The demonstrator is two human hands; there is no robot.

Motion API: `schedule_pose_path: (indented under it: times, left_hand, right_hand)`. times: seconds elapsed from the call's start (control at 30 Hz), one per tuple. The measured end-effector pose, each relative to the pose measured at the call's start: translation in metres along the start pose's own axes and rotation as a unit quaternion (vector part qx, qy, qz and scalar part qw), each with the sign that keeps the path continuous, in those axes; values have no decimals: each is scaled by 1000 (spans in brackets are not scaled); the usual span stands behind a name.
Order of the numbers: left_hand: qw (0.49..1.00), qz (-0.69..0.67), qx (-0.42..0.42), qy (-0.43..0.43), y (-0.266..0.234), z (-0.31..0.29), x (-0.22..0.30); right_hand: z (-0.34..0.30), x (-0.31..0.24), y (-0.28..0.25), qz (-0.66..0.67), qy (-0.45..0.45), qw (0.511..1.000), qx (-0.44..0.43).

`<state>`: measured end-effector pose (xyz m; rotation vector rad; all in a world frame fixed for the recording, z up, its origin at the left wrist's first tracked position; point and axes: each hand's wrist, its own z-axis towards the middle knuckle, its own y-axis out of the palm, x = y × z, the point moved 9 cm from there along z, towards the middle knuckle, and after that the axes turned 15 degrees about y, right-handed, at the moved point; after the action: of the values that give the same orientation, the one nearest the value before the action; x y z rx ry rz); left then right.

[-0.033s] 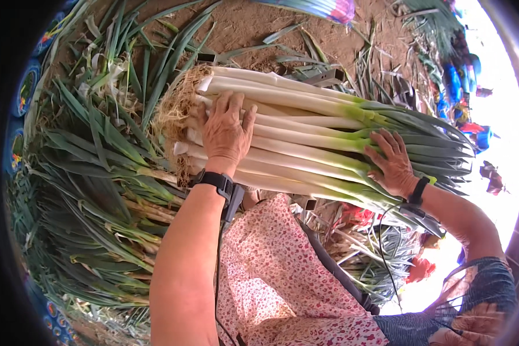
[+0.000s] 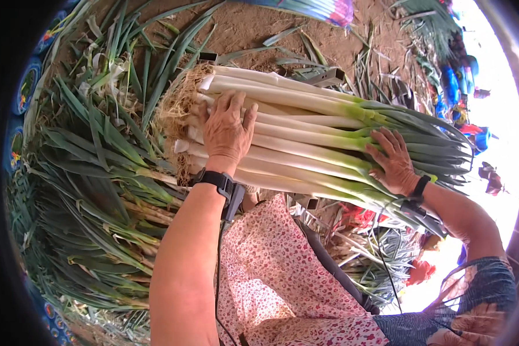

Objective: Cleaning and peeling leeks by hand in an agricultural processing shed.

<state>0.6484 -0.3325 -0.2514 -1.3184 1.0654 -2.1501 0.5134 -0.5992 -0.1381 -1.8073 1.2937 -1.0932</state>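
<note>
A thick bundle of leeks [image 2: 305,144] lies crosswise in front of me, hairy roots to the left, white stalks in the middle, dark green leaves to the right. My left hand [image 2: 228,130] lies flat on the white stalks near the root end, fingers spread. My right hand [image 2: 393,162] presses flat on the bundle where white turns to green, fingers apart. Neither hand curls around the stalks. Each wrist wears a black band with a cable.
A big heap of loose leeks [image 2: 98,190] fills the left side. Bare dirt ground [image 2: 271,23] with scattered leaves lies beyond. Square metal tube ends [image 2: 330,76] stick out under the bundle. My flowered apron [image 2: 282,282] is below. Blue items [image 2: 452,86] sit far right.
</note>
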Motion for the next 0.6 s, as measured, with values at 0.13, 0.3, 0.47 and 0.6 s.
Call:
schedule_pose_path:
  times: [0.13,0.3,0.47,0.6]
  left_hand:
    - [990,-85,103,39,-29,-10,12]
    - [971,-157,150,104,-61,-104,58]
    - [988,-127,-80,43,-8,-350,95]
    - [905,-162,-351,-175,39,-576,89]
  right_hand:
    - [-7,11,-9,-26,-49,996,63]
    - [-17,42,13,-58,-56,989,125]
    - [-37,76,10,-67,-53,974,208]
    - [-30,44,27,-20,-21,983,181]
